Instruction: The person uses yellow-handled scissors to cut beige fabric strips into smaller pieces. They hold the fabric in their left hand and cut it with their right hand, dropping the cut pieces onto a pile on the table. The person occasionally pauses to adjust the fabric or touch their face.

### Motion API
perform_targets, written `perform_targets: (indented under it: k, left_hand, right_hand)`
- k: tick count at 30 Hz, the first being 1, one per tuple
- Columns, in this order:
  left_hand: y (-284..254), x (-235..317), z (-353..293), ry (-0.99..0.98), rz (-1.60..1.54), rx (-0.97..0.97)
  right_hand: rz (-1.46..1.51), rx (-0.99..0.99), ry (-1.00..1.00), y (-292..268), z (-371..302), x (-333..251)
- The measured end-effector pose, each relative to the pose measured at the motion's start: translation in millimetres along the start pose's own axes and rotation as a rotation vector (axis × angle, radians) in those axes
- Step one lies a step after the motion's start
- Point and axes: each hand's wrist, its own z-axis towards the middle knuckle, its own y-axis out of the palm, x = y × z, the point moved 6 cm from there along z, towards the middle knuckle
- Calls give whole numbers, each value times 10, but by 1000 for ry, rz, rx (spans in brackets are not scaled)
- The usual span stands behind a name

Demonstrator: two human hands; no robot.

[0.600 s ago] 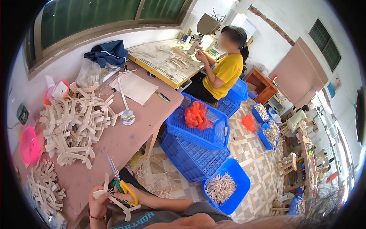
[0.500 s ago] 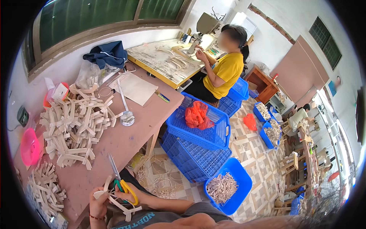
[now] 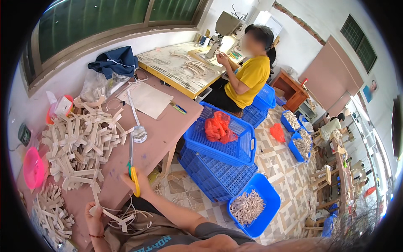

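My left hand (image 3: 95, 219) is closed on a cream forked strip (image 3: 122, 221) at the table's near edge. Thin pale cords (image 3: 136, 213) trail from beside it over my lap. In my right hand (image 3: 145, 185) are scissors (image 3: 134, 178) with yellow and green handles, gripped by the handles. Their narrow blades point away over the table and look closed, apart from the strip. Beyond my left hand lies a large heap of similar cream forked strips (image 3: 77, 140). A smaller pile of cut cream pieces (image 3: 51, 214) sits at the near left.
On the brown table (image 3: 168, 126) are a pink bowl (image 3: 34, 168), a sheet of paper (image 3: 147, 100), a pen (image 3: 179, 108) and a measuring tape (image 3: 139, 133). Blue crates (image 3: 216, 178) and a blue tub (image 3: 273, 201) stand right. A person in yellow (image 3: 252, 80) sits at a sewing machine (image 3: 216, 44).
My right hand has moved the scissors away from the strip, up and over the table. My left hand has shifted slightly left with the strip, and the cords over my lap now show.
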Motion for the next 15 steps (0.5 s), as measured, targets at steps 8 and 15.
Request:
perform_targets:
  k: [8,15]
  left_hand:
    - [-55,-56,1,44,277,42]
    - [-24,-45,16,51,177,39]
  right_hand:
    - [-409,-2,-19,95,359,199]
    - [-330,60,-49,85,359,402]
